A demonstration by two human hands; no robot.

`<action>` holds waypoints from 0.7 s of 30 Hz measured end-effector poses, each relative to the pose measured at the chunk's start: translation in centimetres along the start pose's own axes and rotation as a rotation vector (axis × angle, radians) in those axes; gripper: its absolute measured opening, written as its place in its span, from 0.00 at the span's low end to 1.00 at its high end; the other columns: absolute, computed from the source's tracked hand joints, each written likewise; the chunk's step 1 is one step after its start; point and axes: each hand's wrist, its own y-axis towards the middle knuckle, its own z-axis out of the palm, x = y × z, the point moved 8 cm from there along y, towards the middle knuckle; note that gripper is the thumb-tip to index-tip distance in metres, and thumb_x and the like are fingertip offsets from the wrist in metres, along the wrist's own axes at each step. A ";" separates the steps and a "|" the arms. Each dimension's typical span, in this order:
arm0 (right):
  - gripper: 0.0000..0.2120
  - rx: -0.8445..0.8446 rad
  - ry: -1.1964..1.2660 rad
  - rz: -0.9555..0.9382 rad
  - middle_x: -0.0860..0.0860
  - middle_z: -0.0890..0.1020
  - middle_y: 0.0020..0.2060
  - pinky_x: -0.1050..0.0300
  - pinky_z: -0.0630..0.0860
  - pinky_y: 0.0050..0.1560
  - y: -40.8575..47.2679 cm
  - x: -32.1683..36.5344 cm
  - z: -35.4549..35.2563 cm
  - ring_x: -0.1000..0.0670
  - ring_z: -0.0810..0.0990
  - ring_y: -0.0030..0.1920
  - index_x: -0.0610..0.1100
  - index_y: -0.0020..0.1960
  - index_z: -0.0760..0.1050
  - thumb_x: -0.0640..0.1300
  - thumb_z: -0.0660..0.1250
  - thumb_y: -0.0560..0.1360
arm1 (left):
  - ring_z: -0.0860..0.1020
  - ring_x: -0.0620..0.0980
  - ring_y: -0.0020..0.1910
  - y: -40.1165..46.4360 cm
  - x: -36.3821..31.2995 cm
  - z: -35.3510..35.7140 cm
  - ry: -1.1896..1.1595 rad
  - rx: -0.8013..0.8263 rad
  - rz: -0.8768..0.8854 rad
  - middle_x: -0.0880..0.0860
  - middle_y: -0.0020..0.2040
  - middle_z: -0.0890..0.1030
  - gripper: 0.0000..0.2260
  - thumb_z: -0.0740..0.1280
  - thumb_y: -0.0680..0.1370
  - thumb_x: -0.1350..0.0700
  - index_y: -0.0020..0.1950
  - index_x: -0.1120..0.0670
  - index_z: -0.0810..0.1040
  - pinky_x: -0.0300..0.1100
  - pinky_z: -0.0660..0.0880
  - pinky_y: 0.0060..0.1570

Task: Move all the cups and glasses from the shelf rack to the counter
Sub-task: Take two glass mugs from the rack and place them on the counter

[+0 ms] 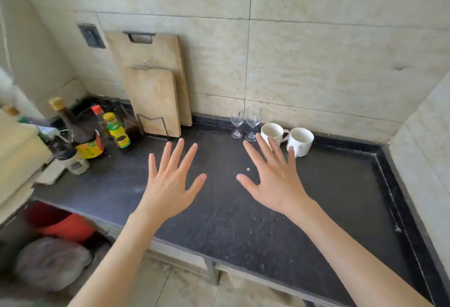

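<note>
**Both hands spread flat over the counter, cups and glasses set at the back**

The dark counter [219, 209] serves as the landmark. Above its middle, two bare forearms reach in from the near edge, palms down. The left hand [170, 185] has its fingers straight and fanned wide, holding nothing. The right hand [275, 185] is likewise splayed and empty; its fingertips overlap the nearer white cup in the view, and whether they touch it cannot be told. At the counter's back left, two wooden cutting boards [155, 87] lean on the wall, with sauce bottles [85, 133] further left. At the back, two white cups [300, 141] stand upright side by side. Just left of them stand two stemmed glasses [246, 121], upright and close together.
</note>
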 end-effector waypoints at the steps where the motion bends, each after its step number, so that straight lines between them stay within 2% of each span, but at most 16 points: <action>1: 0.34 0.011 -0.002 -0.029 0.52 0.39 0.77 0.36 0.38 0.73 -0.5 1.5 0.2 0.49 0.36 0.76 0.56 0.75 0.41 0.64 0.51 0.75 | 0.42 0.54 0.77 -1.7 1.2 -0.8 0.011 -0.006 -0.033 0.50 0.78 0.46 0.34 0.42 0.72 0.33 0.76 0.43 0.45 0.59 0.39 0.71; 6: 0.34 0.054 0.014 -0.226 0.51 0.39 0.77 0.35 0.37 0.72 -2.4 11.9 1.7 0.48 0.36 0.76 0.56 0.75 0.40 0.65 0.51 0.75 | 0.39 0.53 0.76 -10.9 7.4 -4.9 0.060 -0.044 -0.215 0.49 0.78 0.43 0.33 0.40 0.71 0.33 0.75 0.41 0.42 0.58 0.37 0.71; 11: 0.35 0.086 0.053 -0.478 0.51 0.39 0.77 0.34 0.37 0.72 -5.3 26.0 3.3 0.47 0.36 0.76 0.56 0.75 0.40 0.65 0.50 0.75 | 0.38 0.51 0.76 -22.3 14.9 -10.0 0.098 -0.125 -0.427 0.48 0.78 0.43 0.32 0.41 0.72 0.31 0.75 0.38 0.43 0.57 0.35 0.71; 16: 0.39 0.104 0.064 -0.743 0.50 0.42 0.77 0.33 0.39 0.71 -12.0 42.4 6.0 0.47 0.39 0.76 0.56 0.75 0.42 0.69 0.39 0.66 | 0.39 0.52 0.76 -37.8 22.5 -14.7 0.155 -0.199 -0.678 0.49 0.78 0.45 0.31 0.41 0.72 0.33 0.75 0.39 0.44 0.57 0.35 0.71; 18: 0.40 0.106 0.083 -0.846 0.50 0.45 0.77 0.33 0.40 0.71 -15.9 49.0 6.9 0.46 0.41 0.77 0.56 0.75 0.44 0.68 0.40 0.66 | 0.39 0.52 0.75 -44.9 25.1 -16.5 0.193 -0.203 -0.777 0.49 0.78 0.45 0.32 0.41 0.72 0.33 0.75 0.40 0.45 0.58 0.36 0.71; 21: 0.40 0.126 0.131 -0.994 0.50 0.46 0.77 0.33 0.40 0.71 -22.2 58.1 8.1 0.46 0.41 0.77 0.55 0.75 0.46 0.69 0.40 0.67 | 0.32 0.48 0.73 -55.5 28.7 -19.0 0.215 -0.187 -0.930 0.47 0.78 0.40 0.32 0.38 0.71 0.33 0.74 0.39 0.39 0.57 0.33 0.70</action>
